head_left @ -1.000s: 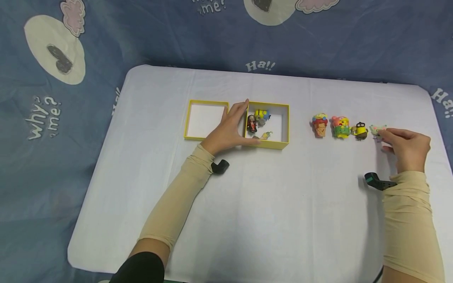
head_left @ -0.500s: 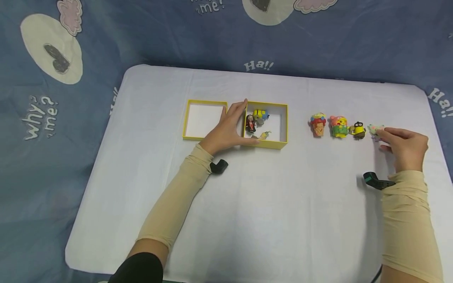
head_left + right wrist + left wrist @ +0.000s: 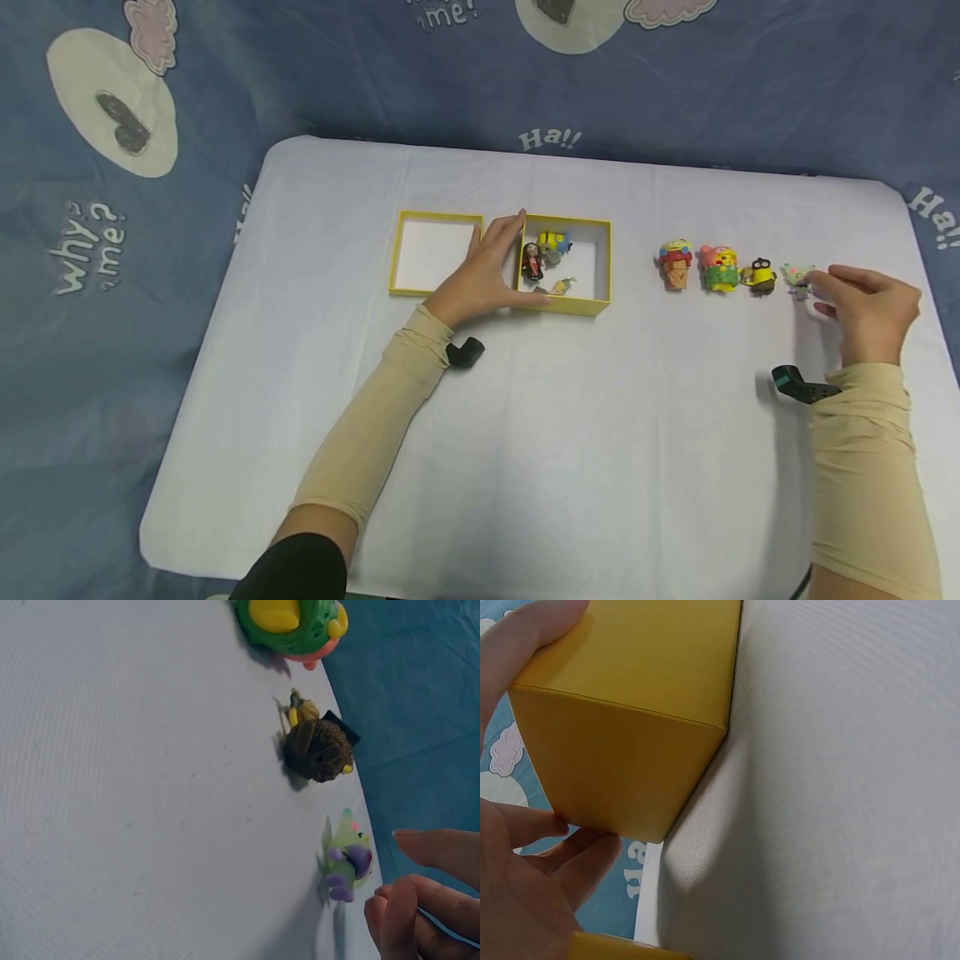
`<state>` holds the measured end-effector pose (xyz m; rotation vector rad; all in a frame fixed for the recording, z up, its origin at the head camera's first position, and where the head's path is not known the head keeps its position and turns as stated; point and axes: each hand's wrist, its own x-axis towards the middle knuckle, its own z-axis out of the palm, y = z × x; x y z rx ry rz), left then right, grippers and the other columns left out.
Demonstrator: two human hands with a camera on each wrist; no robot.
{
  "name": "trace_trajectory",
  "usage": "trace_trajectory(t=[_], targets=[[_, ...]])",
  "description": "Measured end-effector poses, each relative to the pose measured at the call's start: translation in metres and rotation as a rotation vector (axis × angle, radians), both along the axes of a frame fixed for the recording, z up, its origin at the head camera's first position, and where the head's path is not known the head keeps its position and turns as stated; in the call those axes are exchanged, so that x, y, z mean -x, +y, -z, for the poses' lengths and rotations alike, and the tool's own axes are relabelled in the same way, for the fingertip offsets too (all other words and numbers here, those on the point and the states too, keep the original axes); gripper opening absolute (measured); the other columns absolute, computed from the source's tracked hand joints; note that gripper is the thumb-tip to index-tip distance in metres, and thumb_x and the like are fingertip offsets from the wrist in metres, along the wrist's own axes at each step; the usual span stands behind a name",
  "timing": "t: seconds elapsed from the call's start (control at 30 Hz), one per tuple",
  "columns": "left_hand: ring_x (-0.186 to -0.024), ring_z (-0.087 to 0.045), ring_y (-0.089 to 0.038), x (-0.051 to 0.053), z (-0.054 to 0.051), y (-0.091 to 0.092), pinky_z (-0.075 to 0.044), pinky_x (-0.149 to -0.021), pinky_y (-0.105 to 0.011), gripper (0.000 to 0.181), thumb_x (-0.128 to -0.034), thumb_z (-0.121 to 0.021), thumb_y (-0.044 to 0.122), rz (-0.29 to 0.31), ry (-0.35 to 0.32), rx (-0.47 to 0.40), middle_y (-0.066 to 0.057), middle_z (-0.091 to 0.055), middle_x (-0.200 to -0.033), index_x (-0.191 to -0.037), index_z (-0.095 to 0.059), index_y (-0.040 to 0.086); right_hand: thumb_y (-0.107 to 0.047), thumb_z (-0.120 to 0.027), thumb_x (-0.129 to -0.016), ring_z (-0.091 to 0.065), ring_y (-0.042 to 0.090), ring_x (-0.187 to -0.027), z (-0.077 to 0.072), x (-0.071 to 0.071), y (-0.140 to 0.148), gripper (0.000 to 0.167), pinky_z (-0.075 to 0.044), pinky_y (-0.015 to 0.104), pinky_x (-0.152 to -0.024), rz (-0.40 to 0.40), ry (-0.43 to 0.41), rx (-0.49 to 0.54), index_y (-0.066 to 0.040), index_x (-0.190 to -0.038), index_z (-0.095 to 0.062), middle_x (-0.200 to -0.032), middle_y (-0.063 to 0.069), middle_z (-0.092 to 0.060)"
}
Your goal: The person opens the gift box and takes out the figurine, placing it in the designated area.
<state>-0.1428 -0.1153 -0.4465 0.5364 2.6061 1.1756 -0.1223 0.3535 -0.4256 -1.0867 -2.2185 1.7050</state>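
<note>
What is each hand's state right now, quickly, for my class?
Left hand: holding the yellow box between thumb and fingers.
Right hand: open, holding nothing, beside the green-and-purple figurine.

Yellow box point(image 3: 630, 716) only partly in left-wrist view

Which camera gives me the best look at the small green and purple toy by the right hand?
The right wrist view: the toy looks larger there, with no fingers in front of it. The head view shows it small, beside the right hand. The left wrist view doesn't show it.
</note>
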Motion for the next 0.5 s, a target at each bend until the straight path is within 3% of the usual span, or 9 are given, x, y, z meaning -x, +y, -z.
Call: trace_trajectory(t=[0.23,0.5], targets=[[-0.160,-0.019,-0.022,0.000,0.000,0.000,0.014,-0.133,-0.042,0.130,-0.0734,-0.089,0.057,0.003,-0.001,0.002,-0.007,-0.027,-0.167,-0.167,-0.013,0.011,-0.011,-0.085,-0.083,-0.068,-0.003,-0.075,-0.009,0.002,-0.006,0.022,-0.056,0.010,-0.053,0.026,0.076,0.009,-0.016,-0.104,-0.081,-0.085,-0.015,-0.071],[-0.160,-0.018,-0.023,0.000,0.000,0.000,0.015,-0.132,-0.042,0.130,-0.0734,-0.089,0.057,0.003,0.000,0.004,-0.008,-0.026,-0.167,-0.167,-0.013,0.010,-0.011,-0.087,-0.082,-0.071,-0.001,-0.079,-0.019,0.002,-0.017,0.029,-0.058,0.012,-0.055,-0.011,0.125,0.028,-0.013,-0.110,-0.081,-0.089,-0.013,-0.074]])
